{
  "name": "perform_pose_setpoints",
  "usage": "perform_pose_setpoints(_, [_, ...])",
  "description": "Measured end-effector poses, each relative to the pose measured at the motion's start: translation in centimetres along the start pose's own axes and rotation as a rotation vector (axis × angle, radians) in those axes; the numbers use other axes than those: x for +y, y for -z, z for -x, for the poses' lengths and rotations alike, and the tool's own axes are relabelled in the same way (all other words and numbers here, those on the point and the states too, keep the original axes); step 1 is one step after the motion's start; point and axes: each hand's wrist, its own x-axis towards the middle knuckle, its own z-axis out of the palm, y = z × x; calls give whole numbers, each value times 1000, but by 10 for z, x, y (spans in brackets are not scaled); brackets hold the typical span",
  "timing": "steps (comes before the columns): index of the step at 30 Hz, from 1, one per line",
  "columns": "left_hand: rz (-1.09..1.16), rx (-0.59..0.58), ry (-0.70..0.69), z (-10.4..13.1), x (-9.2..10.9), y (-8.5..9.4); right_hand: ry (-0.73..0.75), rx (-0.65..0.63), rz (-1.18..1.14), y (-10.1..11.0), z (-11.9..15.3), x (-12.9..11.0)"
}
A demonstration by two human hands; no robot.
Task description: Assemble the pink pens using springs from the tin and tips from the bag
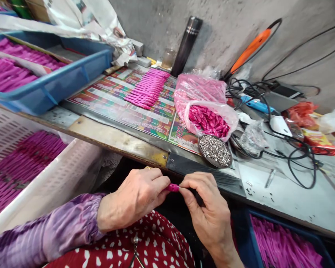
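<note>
My left hand (135, 195) is closed around a small magenta plastic piece (173, 187), whose end with dark holes sticks out past the fingertips. Between the thumb and forefinger of my right hand (208, 214) is a thin metal pin (179, 187), its tip meeting that end of the piece. Both hands are in front of the table edge, above my lap. Just beyond them stands a round dish (203, 155) heaped with small metal pins. Behind it an open pink plastic bag (181, 93) holds many small magenta pieces.
Slim magenta sticks (147, 88) lie in a row on a printed sheet. Magenta parts fill a blue tray (72, 80), a white crate (80, 156) and a blue bin (241, 230). A black cylinder (186, 46), an orange-handled tool (251, 50) and tangled cables (292, 137) occupy the back and right.
</note>
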Motion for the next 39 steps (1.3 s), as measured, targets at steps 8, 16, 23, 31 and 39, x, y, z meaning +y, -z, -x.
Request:
perform_pose_setpoints(8, [-95,-69,11,3,5,3,151,-29,140,-4,-2,-3])
perform_pose_setpoints(16, [-148,-78,-49,8,5,1,225,-63,336,-7,3,-7])
perform_pose_setpoints(23, [-135,-114,-60,10,5,0,91,-85,173,-9,3,-9])
perform_pose_setpoints(31, [-105,-95,-58,13,6,-8,1,2,38,-15,9,-7])
perform_pose_setpoints(39, [-82,-1,-118,9,5,-7,-730,-123,-507,-20,16,0])
